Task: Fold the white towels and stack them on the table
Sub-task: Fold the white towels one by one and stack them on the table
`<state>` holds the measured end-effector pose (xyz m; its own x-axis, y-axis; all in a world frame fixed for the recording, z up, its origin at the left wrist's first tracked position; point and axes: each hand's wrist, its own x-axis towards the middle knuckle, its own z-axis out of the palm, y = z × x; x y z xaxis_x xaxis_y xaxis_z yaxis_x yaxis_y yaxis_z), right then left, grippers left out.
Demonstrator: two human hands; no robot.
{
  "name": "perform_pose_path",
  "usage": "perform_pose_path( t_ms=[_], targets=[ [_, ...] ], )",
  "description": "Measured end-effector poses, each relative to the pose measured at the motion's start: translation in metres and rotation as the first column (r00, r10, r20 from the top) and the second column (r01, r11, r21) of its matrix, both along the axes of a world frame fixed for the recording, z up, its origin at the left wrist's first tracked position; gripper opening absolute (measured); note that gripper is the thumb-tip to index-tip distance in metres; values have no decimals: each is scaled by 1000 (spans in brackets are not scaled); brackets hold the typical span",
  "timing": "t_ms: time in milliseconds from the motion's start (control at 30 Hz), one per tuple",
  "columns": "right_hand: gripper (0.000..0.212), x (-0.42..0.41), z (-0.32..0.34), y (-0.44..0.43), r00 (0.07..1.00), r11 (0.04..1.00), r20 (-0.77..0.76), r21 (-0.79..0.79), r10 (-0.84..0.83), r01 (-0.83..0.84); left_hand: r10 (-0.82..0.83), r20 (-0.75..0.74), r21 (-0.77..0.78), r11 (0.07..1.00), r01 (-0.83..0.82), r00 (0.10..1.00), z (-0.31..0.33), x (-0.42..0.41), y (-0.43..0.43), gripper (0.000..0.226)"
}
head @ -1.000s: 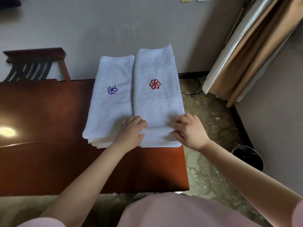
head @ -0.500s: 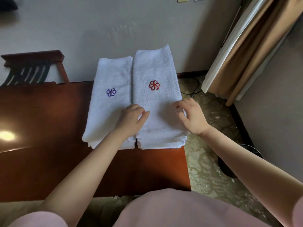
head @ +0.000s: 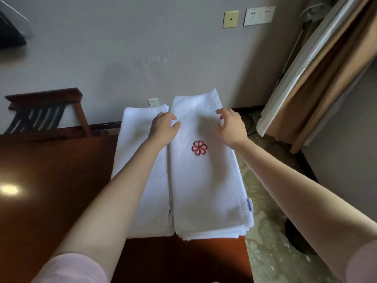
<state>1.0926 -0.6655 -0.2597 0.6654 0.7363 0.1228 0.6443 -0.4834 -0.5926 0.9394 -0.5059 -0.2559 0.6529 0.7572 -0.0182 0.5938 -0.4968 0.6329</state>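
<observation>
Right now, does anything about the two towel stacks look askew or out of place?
Yes. The right stack, with the red emblem, looks untidy: its near-end layers are staggered, and its right edge seems to overhang the table edge. The left stack looks neater.

open tabletop (head: 61, 180) left of towels (head: 204, 190), wall (head: 142, 58) behind.

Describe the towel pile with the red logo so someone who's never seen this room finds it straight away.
Find the dark wooden table by the grey wall. Its right end holds two piles of folded white towels; take the right pile, nearest the table's edge. Unlike the left pile, it shows a red embroidered flower on top.
</observation>
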Motion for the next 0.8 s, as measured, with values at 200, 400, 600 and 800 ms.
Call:
perform_pose_path(
  t_ms=[200, 400, 600, 800],
  targets=[
    [51, 51, -17, 57, 939, 956, -218, -183, -265, 227, 99, -110, -156, 981, -116, 989, -20, 53, 53, 42],
    [49, 79, -33, 88, 841, 939, -417, -154, -344, 307, 334, -6, -344, 884, -316, 942, -33, 90, 70, 30],
    [22, 85, -31, 95, 814, 917, -469, 20, -343, 398, 453, 341, -409, 861, -303, 824, -39, 107, 76, 26],
    [17, 83, -23, 87, 918, 925, -130, 5, -376, 380, 328, 200, -66, 945, -321, 923, -50, 105, 79, 44]
  ],
)
